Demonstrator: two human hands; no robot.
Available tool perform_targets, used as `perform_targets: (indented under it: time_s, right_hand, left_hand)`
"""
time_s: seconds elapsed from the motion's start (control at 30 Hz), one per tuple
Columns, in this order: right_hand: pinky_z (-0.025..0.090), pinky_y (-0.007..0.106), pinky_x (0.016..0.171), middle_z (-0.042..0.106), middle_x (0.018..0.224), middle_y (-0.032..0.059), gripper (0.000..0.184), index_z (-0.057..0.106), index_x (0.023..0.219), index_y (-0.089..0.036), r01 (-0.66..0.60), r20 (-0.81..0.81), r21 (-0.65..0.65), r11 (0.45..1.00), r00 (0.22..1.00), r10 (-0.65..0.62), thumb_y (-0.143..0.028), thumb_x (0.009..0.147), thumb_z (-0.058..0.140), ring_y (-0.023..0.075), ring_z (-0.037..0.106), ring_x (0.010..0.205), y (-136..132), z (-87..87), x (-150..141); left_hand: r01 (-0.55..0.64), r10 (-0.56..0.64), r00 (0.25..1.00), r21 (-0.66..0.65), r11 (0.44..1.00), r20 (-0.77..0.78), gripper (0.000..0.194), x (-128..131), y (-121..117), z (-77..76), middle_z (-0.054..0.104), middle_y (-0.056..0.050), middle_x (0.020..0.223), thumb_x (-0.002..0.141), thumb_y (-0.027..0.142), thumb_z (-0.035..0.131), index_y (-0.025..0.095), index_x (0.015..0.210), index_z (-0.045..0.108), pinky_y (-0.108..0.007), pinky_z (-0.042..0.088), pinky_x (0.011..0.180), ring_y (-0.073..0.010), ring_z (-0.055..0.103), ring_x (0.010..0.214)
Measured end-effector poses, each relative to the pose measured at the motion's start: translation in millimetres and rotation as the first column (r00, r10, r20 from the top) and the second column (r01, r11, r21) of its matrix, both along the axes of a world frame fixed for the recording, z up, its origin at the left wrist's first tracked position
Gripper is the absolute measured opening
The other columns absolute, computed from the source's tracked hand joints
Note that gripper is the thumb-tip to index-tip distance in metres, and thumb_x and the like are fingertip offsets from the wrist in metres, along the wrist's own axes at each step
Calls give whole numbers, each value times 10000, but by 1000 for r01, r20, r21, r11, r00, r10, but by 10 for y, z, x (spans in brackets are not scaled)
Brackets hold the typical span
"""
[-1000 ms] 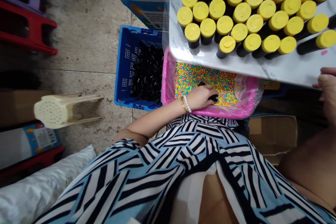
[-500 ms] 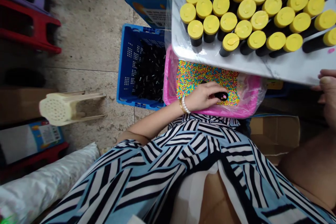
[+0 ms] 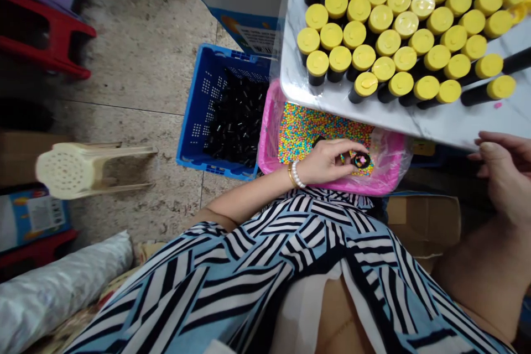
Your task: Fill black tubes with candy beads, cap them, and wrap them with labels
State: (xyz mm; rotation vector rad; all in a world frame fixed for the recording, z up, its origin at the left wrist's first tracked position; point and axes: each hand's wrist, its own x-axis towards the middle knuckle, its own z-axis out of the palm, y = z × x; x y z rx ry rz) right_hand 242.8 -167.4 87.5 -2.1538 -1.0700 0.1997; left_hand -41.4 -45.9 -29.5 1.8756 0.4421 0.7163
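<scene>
My left hand is closed around a small black tube, just above the pink basin. The tube's round mouth faces up toward me, and something pink and other coloured bits show inside it. Beneath the hand, small yellow, blue, green and orange balls fill the plastic-lined basin. At the right, my right hand hangs by the table's near edge, its fingers stretched and apart, with nothing visible in it.
Many black tubes with yellow caps stand on the marble-patterned table. A blue crate of black pieces sits left of the basin. A cream stool lies on its side on the floor. An open cardboard box is below right.
The tube in my left hand has tilted so its mouth and contents show more. My right hand shows further into view, its fingers more spread. The camera view has shifted slightly.
</scene>
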Motion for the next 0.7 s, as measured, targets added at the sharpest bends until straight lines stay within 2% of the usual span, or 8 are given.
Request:
perform_targets:
  time_s: [0.1, 0.17, 0.23, 0.3, 0.37, 0.47, 0.57, 0.7]
  right_hand:
    - [529, 363, 648, 778, 872, 99, 336, 847, 1154, -264, -24, 12, -24, 999, 1000, 24, -457, 893, 760, 200, 693, 694, -35, -67, 93]
    - [544, 360, 645, 790, 876, 78, 347, 849, 1136, -288, -40, 12, -71, 997, 999, 41, -502, 876, 765, 205, 696, 693, -35, -128, 222]
    - [540, 336, 611, 791, 852, 60, 341, 850, 1108, -290, -25, -26, -82, 996, 999, 23, -514, 865, 769, 191, 680, 659, 35, -171, 411]
    - [527, 299, 571, 787, 845, 62, 333, 847, 1058, -250, 19, -101, -11, 1000, 995, -20, -503, 852, 781, 171, 669, 639, 195, -167, 649]
    - [512, 262, 535, 785, 866, 79, 339, 830, 998, -195, 62, -164, 92, 994, 985, -46, -491, 837, 788, 162, 680, 656, 432, -109, 907]
    - [488, 220, 501, 784, 925, 104, 325, 795, 951, -150, 88, -156, 153, 984, 986, -64, -455, 848, 756, 154, 701, 696, 877, 36, 1260]
    - [459, 185, 479, 780, 907, 89, 260, 788, 955, -143, 62, -127, 108, 992, 991, -48, -378, 866, 725, 129, 691, 684, 1370, 172, 1519]
    - [449, 159, 531, 780, 836, 28, 263, 812, 993, -131, -73, -97, -81, 994, 993, 65, -244, 757, 839, 69, 634, 604, 1971, 264, 1692]
  left_hand:
    - [-68, 68, 997, 1, 998, 27, 378, 6, -71, 143, 802, -49, 994, 921, 286, 751, 169, 1278, 712, -241, 614, 765, -115, 728, 754]
    - [-113, 107, 990, 66, 991, 95, 374, 29, -85, 254, 802, -70, 1087, 958, 264, 713, 182, 1323, 688, -263, 641, 822, -134, 762, 862]
    - [-126, 90, 980, 208, 970, 175, 352, 75, -49, 341, 788, -97, 1198, 987, 214, 668, 195, 1339, 678, -308, 653, 944, -173, 767, 1090]
    - [-172, 88, 972, 399, 901, 219, 360, 152, 42, 387, 766, -121, 1277, 990, 202, 674, 197, 1350, 675, -304, 664, 943, -184, 753, 1173]
    - [-271, 151, 956, 554, 787, 252, 388, 260, 164, 399, 758, -124, 1309, 976, 216, 714, 204, 1362, 673, -270, 679, 859, -172, 777, 1101]
    - [-394, 259, 919, 656, 644, 297, 432, 441, 323, 371, 762, -122, 1319, 956, 203, 747, 216, 1381, 669, -255, 683, 779, -160, 800, 981]
    - [-410, 319, 910, 700, 585, 266, 441, 574, 386, 305, 778, -127, 1277, 966, 199, 731, 206, 1402, 663, -262, 687, 755, -177, 807, 958]
    - [-420, 358, 901, 699, 579, 245, 478, 635, 355, 240, 774, -138, 1287, 966, 233, 734, 213, 1435, 648, -297, 697, 801, -202, 807, 994]
